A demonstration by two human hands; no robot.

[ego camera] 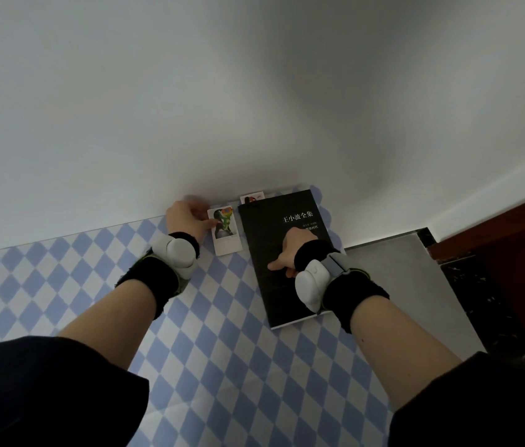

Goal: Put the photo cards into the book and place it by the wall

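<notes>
A black book (274,275) with white lettering lies shut on the blue-and-white checked cloth (70,285), its far end close to the white wall (222,91). My right hand (287,253) rests flat on its cover, thumb stretched left. A photo card (226,232) lies on the cloth just left of the book. My left hand (187,219) touches that card's left edge with its fingertips. A second photo card (252,198) sticks out from behind the book's far-left corner, mostly hidden.
Right of the cloth runs a grey surface (399,269) with a dark speckled strip (480,291) and a red-brown wooden panel (519,253) beyond it. Both wrists carry black bands with white devices.
</notes>
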